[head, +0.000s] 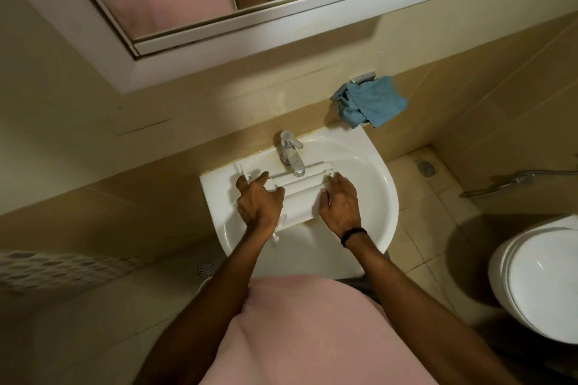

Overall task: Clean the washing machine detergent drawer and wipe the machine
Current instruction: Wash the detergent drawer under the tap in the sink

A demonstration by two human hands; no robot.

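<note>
The white plastic detergent drawer [298, 200] lies across the white sink [369, 197], under the chrome tap [291, 156]. My left hand [259, 201] grips the drawer's left end, fingers curled over its top. At the drawer's right end my right hand [339, 203] holds the edge, a black band on the wrist. No water is seen running from the tap. A blue cloth [370, 101] hangs from a metal holder on the wall behind the sink's right corner. The washing machine is out of view.
A mirror cabinet [219, 28] juts out above the sink. To the right stands a white toilet [541, 281] with a spray hose [513, 181] on the wall. Two floor drains [426, 167] [206, 268] are visible. A perforated basket [62, 269] sits at the left.
</note>
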